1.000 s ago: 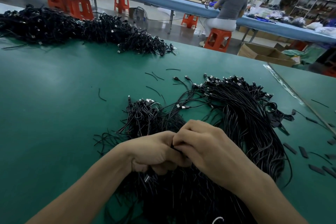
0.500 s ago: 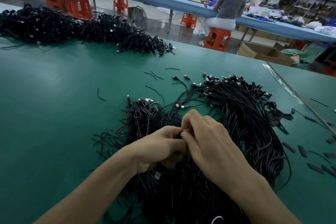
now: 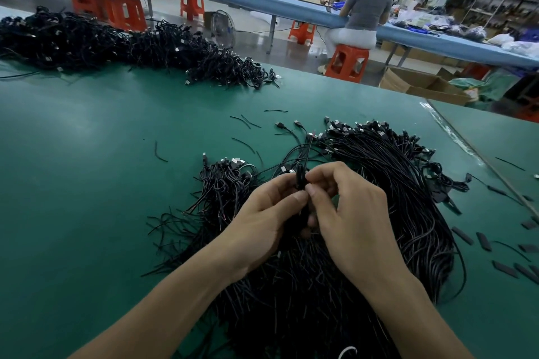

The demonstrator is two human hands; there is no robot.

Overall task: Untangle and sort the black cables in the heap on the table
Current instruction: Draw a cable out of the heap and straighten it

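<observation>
1. My left hand (image 3: 262, 218): fingers curled, thumb and forefinger pinching a thin black rubber-coated cable (image 3: 300, 175).
2. My right hand (image 3: 350, 213): close against the left, fingers curled, pinching the same cable, which stands up between the two thumbs.
3. Tangled heap of black cables with metal plugs (image 3: 393, 183): directly under both hands and spreading beyond my right hand, on the flat green table (image 3: 87, 183).
4. Short flat black strips (image 3: 484, 242): scattered to the right of my right hand.
5. Second long heap of black cables (image 3: 116, 41): well beyond my left hand.
</observation>
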